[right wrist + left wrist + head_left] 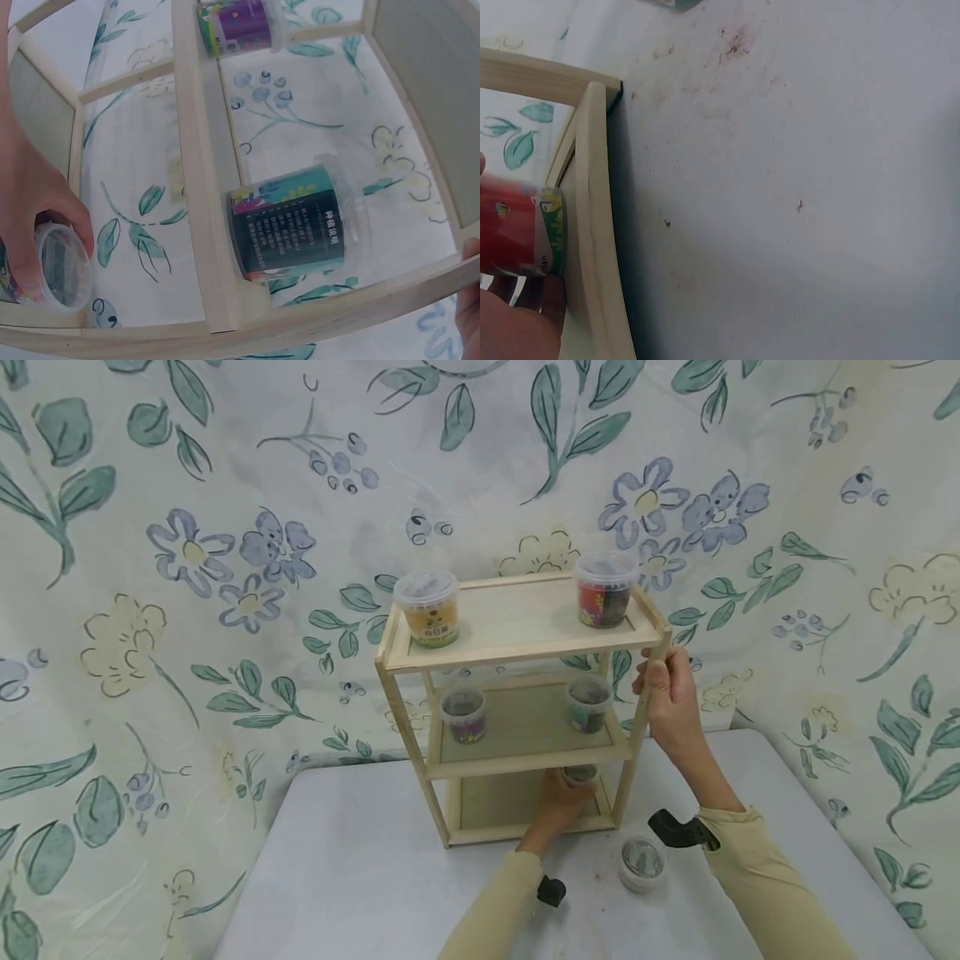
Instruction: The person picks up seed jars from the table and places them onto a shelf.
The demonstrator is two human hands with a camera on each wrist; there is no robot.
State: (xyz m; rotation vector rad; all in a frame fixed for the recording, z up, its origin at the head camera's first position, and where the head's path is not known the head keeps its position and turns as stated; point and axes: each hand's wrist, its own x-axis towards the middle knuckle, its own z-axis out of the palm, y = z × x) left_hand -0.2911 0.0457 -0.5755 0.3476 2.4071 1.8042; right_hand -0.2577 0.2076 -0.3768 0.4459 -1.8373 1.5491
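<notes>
My left hand (561, 800) reaches into the bottom level of a small wooden shelf rack (517, 768) and holds a lidded plastic cup (580, 773) near its right end. In the left wrist view this cup (510, 229) has a red label, with fingers curled at its side and its base close to the bottom board. The right wrist view shows thumb and fingers around the clear-lidded cup (66, 266). My right hand (672, 697) grips the rack's right front post, just below the top shelf.
A yellow-labelled cup (429, 614) and a red one (603, 593) stand on the top shelf. The middle shelf bears a purple cup (463, 717) and a teal cup (587, 706). Another lidded cup (642, 865) sits on the white table (345, 877), front right. Floral cloth hangs behind.
</notes>
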